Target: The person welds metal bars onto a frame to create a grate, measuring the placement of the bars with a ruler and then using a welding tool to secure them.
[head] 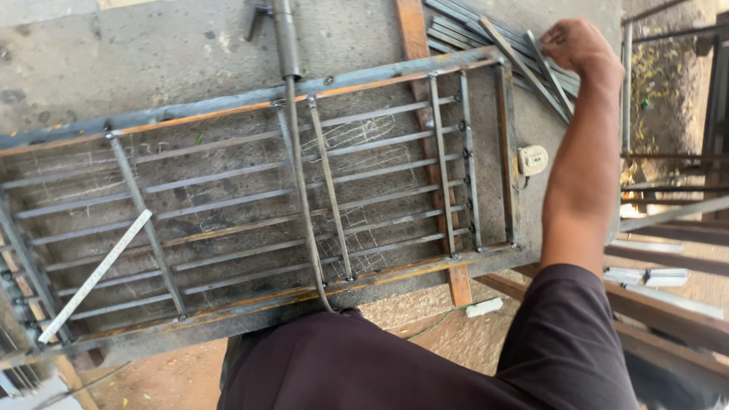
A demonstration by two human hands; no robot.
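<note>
Head view looks down on a grey concrete desk [175, 53], stained and chalk-marked, in what looks like an open workshop with dirt floor [175, 376] below.

Flat on the desk lies a long rusty steel grille frame [250, 220] with thin horizontal bars and several upright cross-pieces. A long grey metal rod with a thicker handle end [292, 114] lies across the frame from top edge to near edge. A white folding ruler [95, 277] rests diagonally on the frame's left part. A small white round-faced device [532, 159] sits on the desk just beside the frame's right end. A rusty orange flat bar [425, 114] runs under the frame. More metal railings and bars [668, 190] stand off the desk at right. A white block [484, 307] lies below the desk edge.

Right hand [581, 47] reaches out to the far right corner, onto a pile of loose grey flat steel strips [493, 34] lying just past the frame's corner. Fingers [553, 38] are curled down touching the top strips; whether they actually pinch one, cannot tell. Left hand is out of sight. Dark maroon sleeve [562, 342] covers the upper arm.
</note>
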